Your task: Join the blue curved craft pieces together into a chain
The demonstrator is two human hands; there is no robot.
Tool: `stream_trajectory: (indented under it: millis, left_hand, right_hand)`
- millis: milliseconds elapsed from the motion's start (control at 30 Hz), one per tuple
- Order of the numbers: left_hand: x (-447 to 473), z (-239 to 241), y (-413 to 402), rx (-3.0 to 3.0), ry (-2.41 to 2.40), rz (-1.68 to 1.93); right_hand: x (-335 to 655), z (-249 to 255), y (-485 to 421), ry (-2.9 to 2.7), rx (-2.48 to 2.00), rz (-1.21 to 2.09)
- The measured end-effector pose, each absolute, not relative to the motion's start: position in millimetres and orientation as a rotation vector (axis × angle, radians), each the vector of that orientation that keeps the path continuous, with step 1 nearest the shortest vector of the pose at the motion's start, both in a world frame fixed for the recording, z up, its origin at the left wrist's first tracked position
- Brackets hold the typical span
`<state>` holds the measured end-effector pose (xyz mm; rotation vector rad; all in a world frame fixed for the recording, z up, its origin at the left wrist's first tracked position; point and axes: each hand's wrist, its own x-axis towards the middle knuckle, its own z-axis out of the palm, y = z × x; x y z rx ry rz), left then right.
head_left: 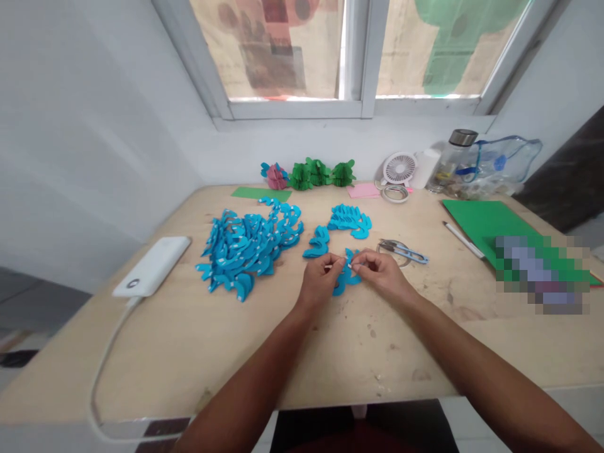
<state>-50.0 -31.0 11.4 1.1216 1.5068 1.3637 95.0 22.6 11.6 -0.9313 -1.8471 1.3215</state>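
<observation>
Close together over the middle of the table, my left hand (321, 278) and my right hand (385, 274) both have their fingers closed in a pinch. Between them is a curved blue paper cutout (353, 277), partly covered by my fingers. A tiny white spot shows at the right fingertips; I cannot tell what it is. Just beyond my left hand lies a small stack of blue cutouts (317, 243), with a fanned row of blue cutouts (348, 218) behind it. To the left spreads a large heap of blue cutouts (248, 242) dotted with white squares.
Blue-handled thread snips (415, 253) lie right of my hands. A white power bank (153, 266) with a cable sits at left. Paper figures (317, 173), a tape roll (395, 193), a small fan (399, 168) and a bottle (453, 160) line the back; green sheets (486, 220) lie right.
</observation>
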Motion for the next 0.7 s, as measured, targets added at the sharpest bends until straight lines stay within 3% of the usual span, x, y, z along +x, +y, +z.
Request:
stream_trajectory:
  millis: [700]
  left_hand:
    - [-49.0, 10.5, -32.2, 1.225, 1.443, 1.260]
  right_hand:
    - [96.0, 6.8, 21.4, -1.898, -0.976, 1.228]
